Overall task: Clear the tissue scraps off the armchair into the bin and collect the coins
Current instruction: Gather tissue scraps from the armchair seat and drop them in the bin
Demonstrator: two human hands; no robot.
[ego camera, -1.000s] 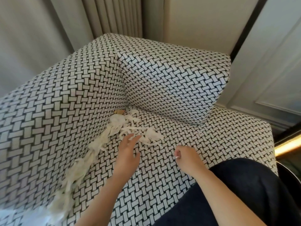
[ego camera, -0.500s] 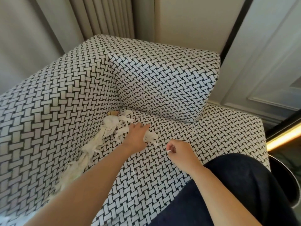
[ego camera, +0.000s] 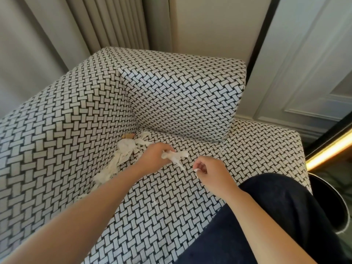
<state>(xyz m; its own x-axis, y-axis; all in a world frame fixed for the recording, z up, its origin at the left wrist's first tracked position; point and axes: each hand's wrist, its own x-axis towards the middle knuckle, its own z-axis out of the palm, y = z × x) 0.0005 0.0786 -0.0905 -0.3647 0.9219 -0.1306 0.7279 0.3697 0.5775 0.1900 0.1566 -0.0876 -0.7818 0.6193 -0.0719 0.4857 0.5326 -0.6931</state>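
I'm looking first at the far left, where a long trail of tissue scraps is lying in the crease between the side and the seat of the armchair. The strips are looking thin and torn, so I'm expecting them to tear further or slide deeper into the crease if they're pulled at carelessly.

At the inner corner a small tan lump is showing beside the heap. It may be the coins, but I can't tell. If it is, sweeping the tissue could be knocking it down the gap.

The left hand is resting on the seat with its fingers curled round a wad of tissue, and a loose tail is hanging out towards the right. I'm judging that tail likely to drop off while it is being carried.

The right hand is hovering just beside it, fingertips pinching only a tiny sliver. A hold that light is risking a slip.

A dark trouser leg is lying between the hands and the bin at the far right edge. Only part of the rim is showing, so scraps carried across could be landing on the leg or the floor.
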